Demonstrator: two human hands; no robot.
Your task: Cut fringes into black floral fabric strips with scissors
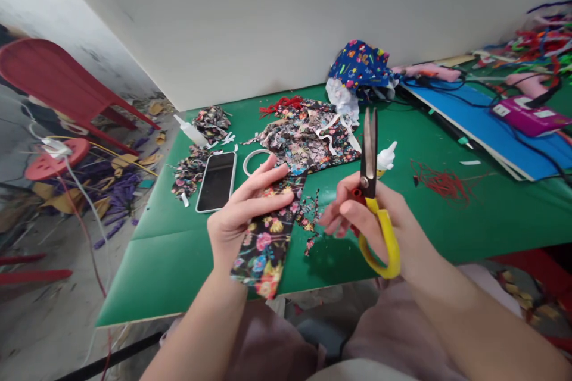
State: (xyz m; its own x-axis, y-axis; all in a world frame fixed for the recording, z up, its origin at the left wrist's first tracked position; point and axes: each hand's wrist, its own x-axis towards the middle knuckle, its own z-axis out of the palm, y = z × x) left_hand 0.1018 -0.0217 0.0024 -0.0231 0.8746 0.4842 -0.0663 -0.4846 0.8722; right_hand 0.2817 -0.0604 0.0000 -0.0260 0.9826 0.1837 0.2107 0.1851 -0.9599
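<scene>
My left hand (248, 199) grips a strip of black floral fabric (266, 244), its fingers lying over the upper part while the lower end hangs past the table's front edge. In my right hand (373, 220) is a pair of scissors (370, 172) with yellow handles. Their blades point up and look nearly closed. Between my hands, small floral scraps (309, 220) lie on the green table. Beyond the strip, a crumpled heap of the same floral fabric (308, 137) is spread out, with a white ribbon (329, 134) on it.
A phone (217, 181), a white tape roll (255, 158) and a white squeeze bottle (191, 131) are at left. Behind sits a blue patterned bundle (361, 68). Rightward are red threads (447, 181), a blue folder (473, 122) and pink glue guns (431, 73) with cords. A red chair (58, 83) stands left.
</scene>
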